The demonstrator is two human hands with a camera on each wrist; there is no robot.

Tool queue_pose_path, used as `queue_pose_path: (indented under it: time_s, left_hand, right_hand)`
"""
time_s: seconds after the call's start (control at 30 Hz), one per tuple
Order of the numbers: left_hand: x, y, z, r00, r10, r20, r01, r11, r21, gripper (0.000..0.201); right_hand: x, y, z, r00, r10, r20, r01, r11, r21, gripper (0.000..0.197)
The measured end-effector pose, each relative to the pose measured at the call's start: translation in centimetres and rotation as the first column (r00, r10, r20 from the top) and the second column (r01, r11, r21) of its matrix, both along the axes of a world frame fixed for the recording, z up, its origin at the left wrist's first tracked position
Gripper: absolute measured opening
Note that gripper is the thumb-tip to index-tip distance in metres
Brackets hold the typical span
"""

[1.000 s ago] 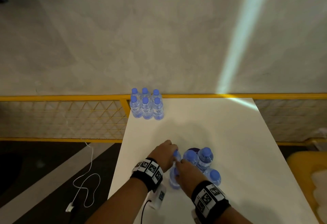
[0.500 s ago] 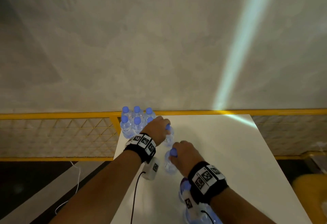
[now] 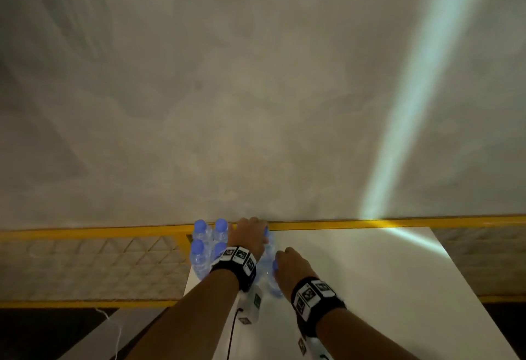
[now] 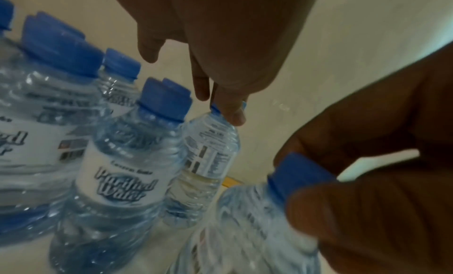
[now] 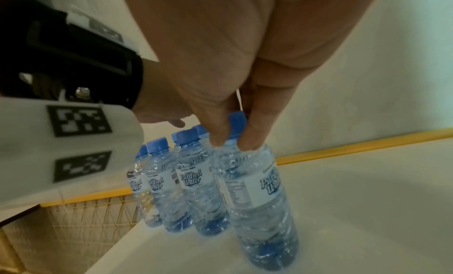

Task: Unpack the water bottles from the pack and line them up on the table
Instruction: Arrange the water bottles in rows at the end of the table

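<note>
Plain grey concrete wall (image 3: pixel 256 89) behind everything, with a streak of light cutting down the right side, and a white table (image 3: pixel 384 288) pushed up against a yellow rail (image 3: pixel 398 221) with yellow mesh fencing (image 3: pixel 99 268) off to the left. The bottle cluster (image 3: pixel 206 248) sits right in the table's far left corner, basically at the edge, while the whole right side of the tabletop is bare white surface. Left hand (image 3: pixel 250 236) is pinching the blue cap of a far bottle (image 4: pixel 210 162) with its fingertips, standing just beside the cluster by the rail. Right hand (image 3: pixel 293 267) has a near bottle (image 5: pixel 255 197) held by the cap between thumb and fingers, upright, base on or just over the table, can't tell which. No pack visible in any view.
</note>
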State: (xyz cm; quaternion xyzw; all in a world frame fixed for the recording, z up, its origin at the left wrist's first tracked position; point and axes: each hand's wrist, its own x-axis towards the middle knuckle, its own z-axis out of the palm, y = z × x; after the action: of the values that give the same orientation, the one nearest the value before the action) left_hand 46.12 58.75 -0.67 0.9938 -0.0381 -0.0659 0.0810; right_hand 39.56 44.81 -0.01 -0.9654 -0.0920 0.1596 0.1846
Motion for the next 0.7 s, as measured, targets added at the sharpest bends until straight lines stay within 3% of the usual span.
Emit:
queue_pose_path:
  time_s: [0.17,0.3,0.47,0.6,0.7]
  left_hand:
    - [1.1,0.5,-1.1,0.999,-0.040,0.005,0.040,0.999,-0.030,0.002]
    - [2.1,0.5,-1.2,0.999,-0.042,-0.019,0.041,0.997,-0.062,0.017]
    - [2.2,0.3,-1.5,0.999,-0.040,-0.021,0.039,0.998,-0.045,0.010]
    - [2.1,0.3,-1.7,1.000,-0.024,-0.011,0.024,0.999,-0.039,0.016]
    - [1.4,0.4,-1.3,1.000,-0.010,-0.004,0.010,0.998,-0.061,0.035]
  right_hand:
    - [2.0,1.1,-0.8,1.000,0.019,0.001,-0.019,1.000,-0.003,0.025]
    - [3.3,1.9,-0.7,1.000,-0.002,0.000,0.002,0.999,0.042,0.034]
    - [3.8,2.3,-0.7,1.000,0.000,0.025,-0.001,1.000,0.029,0.033]
    - [3.8,2.0,-0.6,1.000,-0.002,0.008,0.002,0.999,0.037,0.035]
    - [3.1,0.9,-0.1,0.997,-0.043,-0.062,0.050,0.992,0.119,0.059]
